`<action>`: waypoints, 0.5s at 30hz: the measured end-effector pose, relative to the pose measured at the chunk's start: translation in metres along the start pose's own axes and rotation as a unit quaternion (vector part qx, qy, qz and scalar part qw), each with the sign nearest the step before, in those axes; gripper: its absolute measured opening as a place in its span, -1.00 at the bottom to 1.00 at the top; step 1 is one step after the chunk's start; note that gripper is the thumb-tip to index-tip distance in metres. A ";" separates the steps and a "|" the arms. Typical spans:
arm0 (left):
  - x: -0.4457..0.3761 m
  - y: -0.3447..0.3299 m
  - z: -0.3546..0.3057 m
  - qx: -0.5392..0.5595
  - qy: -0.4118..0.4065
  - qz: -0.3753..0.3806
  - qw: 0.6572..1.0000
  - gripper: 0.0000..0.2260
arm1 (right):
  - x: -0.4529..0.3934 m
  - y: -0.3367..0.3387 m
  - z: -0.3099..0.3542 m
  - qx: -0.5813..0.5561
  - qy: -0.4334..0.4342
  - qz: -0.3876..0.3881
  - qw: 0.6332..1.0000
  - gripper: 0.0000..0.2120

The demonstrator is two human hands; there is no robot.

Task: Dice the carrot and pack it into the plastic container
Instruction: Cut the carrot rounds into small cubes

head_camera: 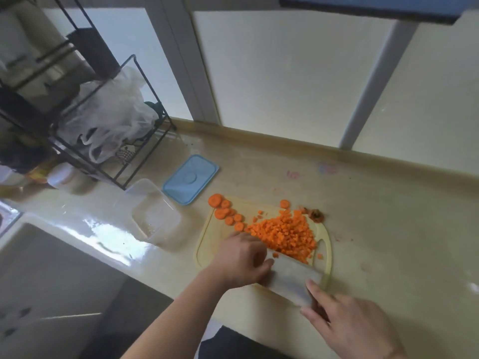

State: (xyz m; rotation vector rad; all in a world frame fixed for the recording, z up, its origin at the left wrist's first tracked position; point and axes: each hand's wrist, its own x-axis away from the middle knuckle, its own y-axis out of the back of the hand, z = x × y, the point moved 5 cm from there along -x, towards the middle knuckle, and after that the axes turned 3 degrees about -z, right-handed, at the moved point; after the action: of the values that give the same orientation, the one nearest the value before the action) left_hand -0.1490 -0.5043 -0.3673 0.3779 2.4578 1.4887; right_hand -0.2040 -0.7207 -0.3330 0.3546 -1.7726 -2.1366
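A heap of diced carrot (286, 235) lies on a pale yellow cutting board (207, 248). Several round carrot slices (225, 212) sit at the board's far left corner, and one more slice (284, 203) lies at its far edge. A broad cleaver blade (291, 277) lies tilted against the near side of the heap. My right hand (355, 325) grips the cleaver's handle, with the forefinger along the blade. My left hand (242, 257) rests on the board at the blade's left end, fingers curled. The clear plastic container (155, 212) stands to the left of the board.
The container's blue lid (190, 178) lies behind it. A carrot stub (316, 215) sits at the board's far right corner. A black wire rack (108, 120) with plastic bags stands at the back left. A sink (33, 257) is at the left.
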 end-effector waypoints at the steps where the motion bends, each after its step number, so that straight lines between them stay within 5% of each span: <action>1: -0.004 -0.005 0.001 -0.008 0.010 0.010 1.000 -0.73 | -0.002 0.000 0.002 0.008 0.005 -0.012 1.000 -0.28; 9: -0.030 -0.018 0.010 0.039 0.081 0.037 0.995 -0.76 | -0.013 0.001 0.024 0.034 0.000 -0.049 0.998 -0.23; 15: -0.046 0.002 0.036 0.080 0.049 -0.003 0.996 -0.81 | -0.006 0.002 0.037 0.019 -0.055 -0.053 0.997 -0.23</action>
State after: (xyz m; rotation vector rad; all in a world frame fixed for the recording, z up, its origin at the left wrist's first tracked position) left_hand -0.0937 -0.4889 -0.3782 0.3345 2.6612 1.3428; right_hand -0.2130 -0.6853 -0.3240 0.3548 -1.8973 -2.2364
